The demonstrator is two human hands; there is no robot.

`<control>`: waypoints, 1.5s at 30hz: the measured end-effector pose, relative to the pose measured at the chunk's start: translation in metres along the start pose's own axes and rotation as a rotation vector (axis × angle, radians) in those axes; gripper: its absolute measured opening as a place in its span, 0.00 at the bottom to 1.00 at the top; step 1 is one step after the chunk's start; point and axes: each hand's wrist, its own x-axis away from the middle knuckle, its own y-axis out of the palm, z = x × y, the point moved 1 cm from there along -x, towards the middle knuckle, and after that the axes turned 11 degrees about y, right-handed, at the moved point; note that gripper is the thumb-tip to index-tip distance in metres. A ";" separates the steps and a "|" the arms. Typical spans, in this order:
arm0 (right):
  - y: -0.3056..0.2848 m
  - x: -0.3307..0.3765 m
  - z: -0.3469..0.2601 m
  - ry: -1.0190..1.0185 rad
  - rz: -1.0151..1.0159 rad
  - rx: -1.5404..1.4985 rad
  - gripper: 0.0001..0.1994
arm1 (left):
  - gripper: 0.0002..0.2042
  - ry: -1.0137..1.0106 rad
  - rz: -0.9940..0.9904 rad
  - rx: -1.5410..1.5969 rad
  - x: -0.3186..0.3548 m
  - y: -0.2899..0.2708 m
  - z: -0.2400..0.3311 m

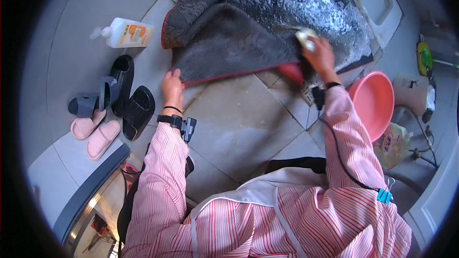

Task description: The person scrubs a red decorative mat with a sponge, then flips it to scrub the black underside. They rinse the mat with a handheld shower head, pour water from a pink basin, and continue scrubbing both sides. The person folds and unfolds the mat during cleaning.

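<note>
A dark grey floor mat point(239, 43) with a red edge lies on the tiles ahead of me. Its near left part is folded over, and water and white suds shine on the far right part. My left hand point(172, 87) pinches the mat's near left corner and holds it a little up. In my right hand point(321, 58) is a pale scrub brush point(307, 39), blurred by motion, over the mat's near right part beside the wet area. The fingers partly hide the brush. A bit of red underside shows below the right wrist.
Left of the mat lies a white pump bottle point(130, 33); nearer are black slippers point(138, 110), grey slippers and pink slippers point(103, 140). At right stand a pink basin point(375, 105), a whitish jug point(412, 93) and a plastic bag point(392, 144). A squat toilet point(389, 24) lies behind.
</note>
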 end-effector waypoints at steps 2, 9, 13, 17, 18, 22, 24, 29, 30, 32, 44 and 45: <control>-0.029 -0.008 0.051 0.114 -0.010 0.117 0.23 | 0.09 0.013 0.087 0.043 -0.019 -0.033 -0.011; -0.026 0.000 -0.060 0.017 -0.128 -0.162 0.23 | 0.13 -0.243 -0.850 -0.306 0.128 0.045 -0.059; -0.029 0.011 -0.153 -0.202 -0.241 -0.329 0.23 | 0.17 -0.178 -0.953 -0.506 0.209 0.072 -0.078; -0.019 0.032 -0.172 -0.462 -0.452 -0.308 0.25 | 0.13 0.229 -1.353 -1.092 0.239 0.016 -0.104; -0.013 0.043 -0.174 -0.573 -0.470 -0.297 0.26 | 0.12 0.240 -1.390 -1.100 0.249 0.007 -0.107; 0.026 0.090 -0.184 -0.933 -0.536 -0.318 0.30 | 0.10 0.393 -1.536 -1.080 0.285 0.013 -0.128; 0.046 0.078 -0.182 -1.038 -0.543 -0.234 0.30 | 0.10 0.372 -1.498 -1.068 0.290 0.012 -0.130; 0.041 -0.083 -0.136 -0.627 0.059 0.033 0.16 | 0.14 0.219 -1.376 -0.914 0.292 0.010 -0.138; 0.023 -0.121 -0.120 -0.449 0.142 0.129 0.16 | 0.15 0.180 -1.327 -0.868 0.285 0.013 -0.135; 0.006 -0.121 -0.130 -0.463 0.065 0.175 0.16 | 0.15 0.332 -1.370 -0.869 0.279 0.008 -0.127; 0.057 -0.129 -0.160 -0.461 0.054 0.036 0.16 | 0.09 0.363 -1.507 -0.972 0.272 0.012 -0.125; 0.045 -0.150 -0.163 -0.342 0.171 0.154 0.16 | 0.09 0.399 -1.475 -0.972 0.275 0.007 -0.142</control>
